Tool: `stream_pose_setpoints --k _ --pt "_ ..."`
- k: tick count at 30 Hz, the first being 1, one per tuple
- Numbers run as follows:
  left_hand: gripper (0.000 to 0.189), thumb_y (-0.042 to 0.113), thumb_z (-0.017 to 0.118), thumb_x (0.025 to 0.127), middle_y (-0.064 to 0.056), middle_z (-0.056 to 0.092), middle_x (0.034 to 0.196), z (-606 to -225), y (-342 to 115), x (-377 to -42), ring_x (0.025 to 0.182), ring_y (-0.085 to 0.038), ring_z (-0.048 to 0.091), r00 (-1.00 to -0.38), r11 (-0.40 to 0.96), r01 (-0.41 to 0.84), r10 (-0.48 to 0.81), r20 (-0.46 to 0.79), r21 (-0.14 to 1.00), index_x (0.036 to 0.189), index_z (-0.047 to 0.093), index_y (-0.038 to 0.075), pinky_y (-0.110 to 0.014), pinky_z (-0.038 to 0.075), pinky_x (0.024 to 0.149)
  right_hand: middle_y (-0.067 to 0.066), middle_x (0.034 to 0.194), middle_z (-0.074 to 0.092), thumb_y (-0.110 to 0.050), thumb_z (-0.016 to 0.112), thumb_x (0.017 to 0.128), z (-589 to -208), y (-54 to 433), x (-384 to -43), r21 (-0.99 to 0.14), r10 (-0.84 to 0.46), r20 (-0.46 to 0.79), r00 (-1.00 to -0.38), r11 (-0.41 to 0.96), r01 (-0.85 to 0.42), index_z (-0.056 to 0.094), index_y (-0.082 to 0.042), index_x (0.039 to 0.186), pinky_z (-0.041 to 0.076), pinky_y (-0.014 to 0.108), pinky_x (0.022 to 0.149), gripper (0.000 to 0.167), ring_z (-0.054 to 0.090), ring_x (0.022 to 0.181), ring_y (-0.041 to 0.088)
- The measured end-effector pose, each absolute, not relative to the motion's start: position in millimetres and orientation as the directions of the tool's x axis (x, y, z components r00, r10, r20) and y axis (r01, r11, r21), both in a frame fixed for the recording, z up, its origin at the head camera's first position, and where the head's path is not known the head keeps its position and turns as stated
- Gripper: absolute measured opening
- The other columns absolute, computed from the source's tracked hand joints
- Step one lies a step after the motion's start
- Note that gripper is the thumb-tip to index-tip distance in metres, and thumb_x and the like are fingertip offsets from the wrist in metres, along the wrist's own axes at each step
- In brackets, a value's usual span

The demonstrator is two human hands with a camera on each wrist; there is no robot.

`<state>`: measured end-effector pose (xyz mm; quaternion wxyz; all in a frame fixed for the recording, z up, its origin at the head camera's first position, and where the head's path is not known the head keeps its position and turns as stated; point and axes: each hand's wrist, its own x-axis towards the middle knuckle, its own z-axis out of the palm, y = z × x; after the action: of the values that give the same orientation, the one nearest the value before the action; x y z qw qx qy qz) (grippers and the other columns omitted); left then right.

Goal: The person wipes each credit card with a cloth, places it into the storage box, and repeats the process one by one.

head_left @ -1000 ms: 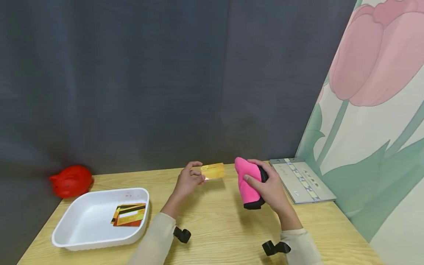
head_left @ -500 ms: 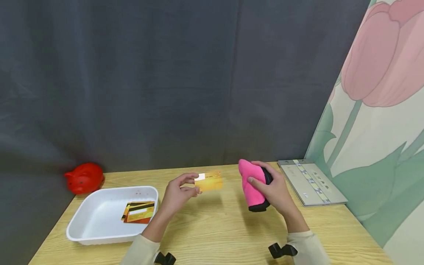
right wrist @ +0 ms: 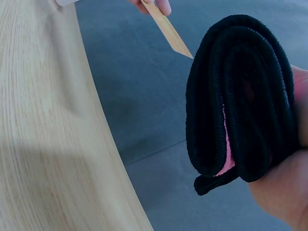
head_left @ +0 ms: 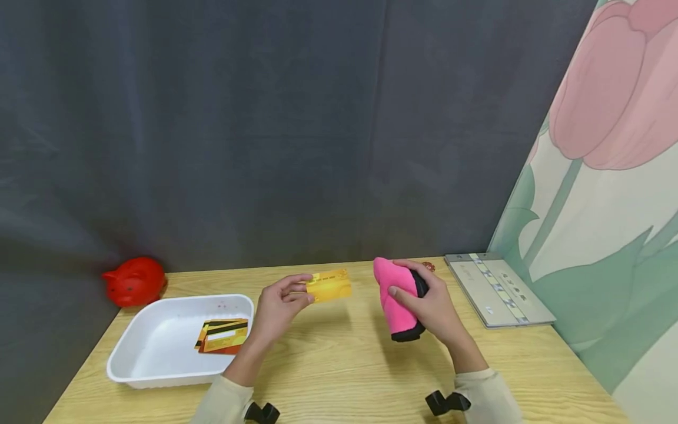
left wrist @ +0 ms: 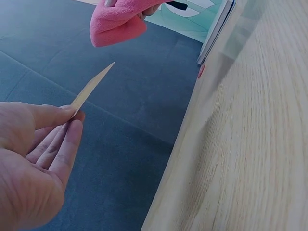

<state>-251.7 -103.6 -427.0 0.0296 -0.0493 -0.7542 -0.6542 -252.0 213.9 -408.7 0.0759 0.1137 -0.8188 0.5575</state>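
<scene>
My left hand (head_left: 278, 309) pinches a yellow card (head_left: 329, 286) by its left end, above the table. Seen edge-on in the left wrist view, the card (left wrist: 91, 90) sits between thumb and fingertips. My right hand (head_left: 431, 303) grips a folded pink cloth with black edging (head_left: 396, 294), thumb across its pink face. The right wrist view shows the cloth's black border (right wrist: 240, 96) folded in several layers. A gap separates card and cloth.
A white tray (head_left: 132, 374) at left holds several yellow and orange cards (head_left: 225, 337). Behind it sits a red piggy bank (head_left: 136, 282). A grey album-like book (head_left: 498, 288) lies at right; a small red item (head_left: 428, 267) is near the back edge of the wooden table (head_left: 339, 371).
My left hand has drawn left and nearer with the card, whose angle has changed. The right hand keeps hold of the cloth with little movement. The view has shifted slightly.
</scene>
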Motion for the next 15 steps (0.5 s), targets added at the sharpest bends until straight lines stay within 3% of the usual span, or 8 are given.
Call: stream_pose_setpoints --k 15 --pt "0.037 0.006 0.077 0.089 -0.008 0.077 0.108 -434 -95 -252 0.087 -0.009 0.070 -0.992 0.143 0.120 0.040 0.116 0.982 0.124 0.075 0.018 -0.020 0.059 0.079 0.019 0.120 0.064 -0.022 0.080 0.090 -411 197 -249 -0.884 -0.163 0.292 -0.942 0.329 -0.331 0.061 -0.020 0.138 0.061 0.032 0.069 0.051 0.067 0.087 0.022"
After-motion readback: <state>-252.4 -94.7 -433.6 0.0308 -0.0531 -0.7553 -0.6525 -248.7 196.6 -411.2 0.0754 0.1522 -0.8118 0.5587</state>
